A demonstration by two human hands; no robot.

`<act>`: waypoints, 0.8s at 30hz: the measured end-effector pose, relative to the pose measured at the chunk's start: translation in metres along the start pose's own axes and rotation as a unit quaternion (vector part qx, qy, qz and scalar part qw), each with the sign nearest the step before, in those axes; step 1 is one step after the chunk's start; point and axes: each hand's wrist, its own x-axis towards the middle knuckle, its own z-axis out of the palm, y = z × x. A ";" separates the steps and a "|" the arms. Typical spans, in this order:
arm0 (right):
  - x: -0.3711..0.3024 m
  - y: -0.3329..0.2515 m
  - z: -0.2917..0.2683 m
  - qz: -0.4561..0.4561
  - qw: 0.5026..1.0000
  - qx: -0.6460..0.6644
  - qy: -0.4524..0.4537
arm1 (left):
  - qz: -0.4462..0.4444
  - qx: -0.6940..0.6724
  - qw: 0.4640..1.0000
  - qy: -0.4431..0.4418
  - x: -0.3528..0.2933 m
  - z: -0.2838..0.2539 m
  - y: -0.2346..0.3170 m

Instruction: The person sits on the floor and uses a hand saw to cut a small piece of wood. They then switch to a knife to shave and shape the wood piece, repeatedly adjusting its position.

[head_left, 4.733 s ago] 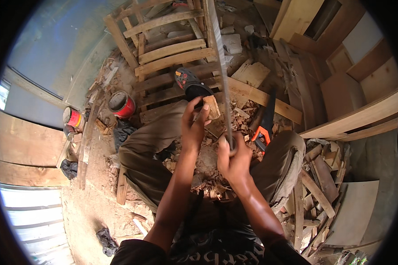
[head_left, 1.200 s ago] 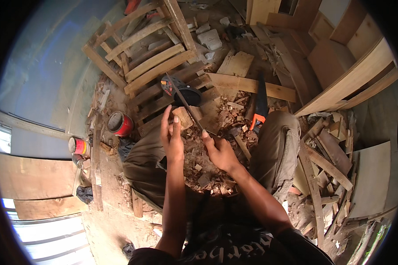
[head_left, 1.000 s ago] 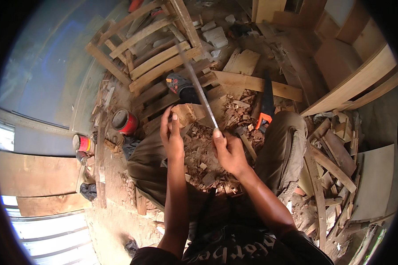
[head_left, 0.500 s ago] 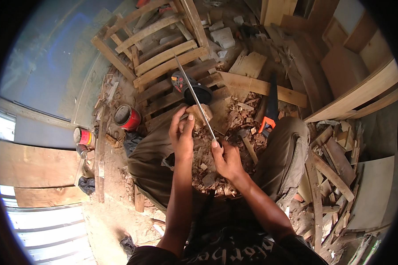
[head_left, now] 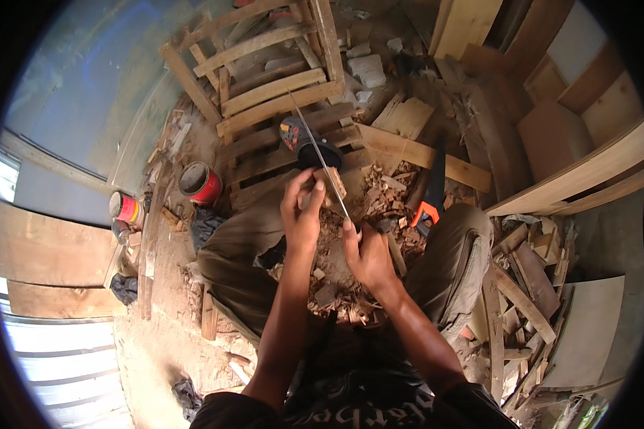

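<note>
A long, thin blade with a pale edge (head_left: 310,132) points away from me. My right hand (head_left: 369,256) is closed round its near end, so its handle is hidden; it looks like a machete or large knife. My left hand (head_left: 303,209) grips a small rough block of wood (head_left: 338,184), partly covered by the fingers. The blade runs across the block's upper left side in this view; whether they touch, I cannot tell. Just beyond the block lies a dark, rounded item with grey, red and orange patches (head_left: 293,136).
A handsaw with an orange handle (head_left: 425,213) lies beside my right knee. Wood chips (head_left: 390,189) cover the ground between my legs. Ahead stands a slatted wooden frame (head_left: 272,93). Two red tins (head_left: 206,191) stand at left; scrap boards (head_left: 526,282) pile up at right.
The wood block has turned in my left hand and now shows a narrower face. Both hands keep their grips. The whole view has shifted slightly.
</note>
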 end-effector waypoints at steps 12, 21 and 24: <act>0.000 -0.022 -0.013 0.038 0.989 0.142 -0.016 | 0.028 0.076 0.996 0.040 0.011 0.011 0.005; -0.001 0.007 0.006 0.025 0.999 -0.018 0.013 | 0.017 0.045 0.999 0.012 0.011 0.002 -0.004; 0.005 0.025 0.013 0.047 0.997 0.064 -0.012 | 0.026 0.065 0.998 0.005 0.017 0.000 -0.003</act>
